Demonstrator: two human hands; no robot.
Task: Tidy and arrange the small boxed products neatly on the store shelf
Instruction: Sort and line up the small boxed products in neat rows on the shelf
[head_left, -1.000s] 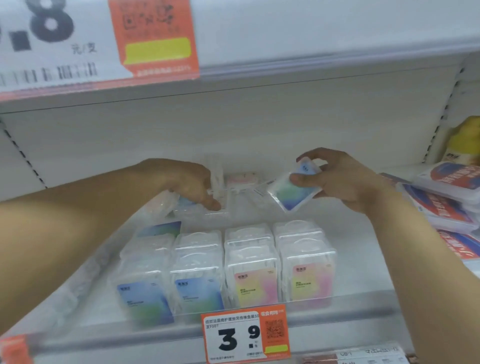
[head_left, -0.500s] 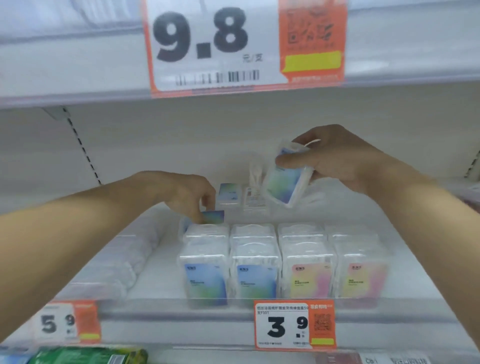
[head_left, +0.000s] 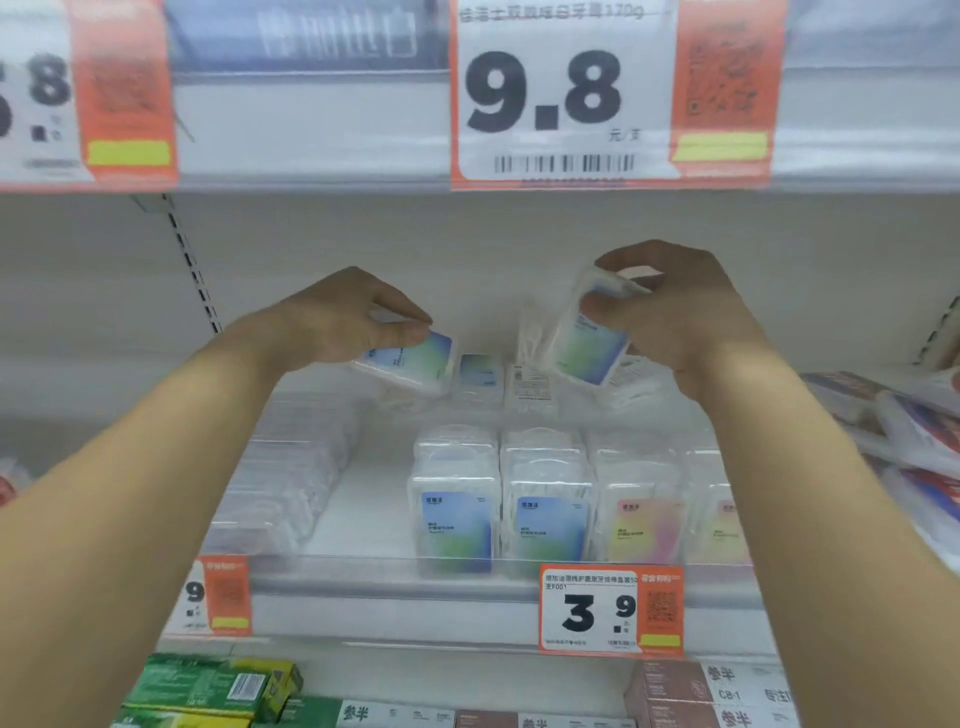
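Clear boxes (head_left: 540, 457) behind front row, blurred

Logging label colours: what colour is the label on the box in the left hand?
Blue fading to green, on the small clear plastic box, head view.

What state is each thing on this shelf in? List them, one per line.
left hand: grips a blue-green box, lifted off the shelf
left box: held, tilted
right hand: grips another blue-green box
right box: held, tilted, above the back row
front row blue boxes: upright, labels forward
front row pink boxes: upright, labels forward
back boxes: standing behind, one shows its printed back
3.9 price tag: fixed on the shelf edge
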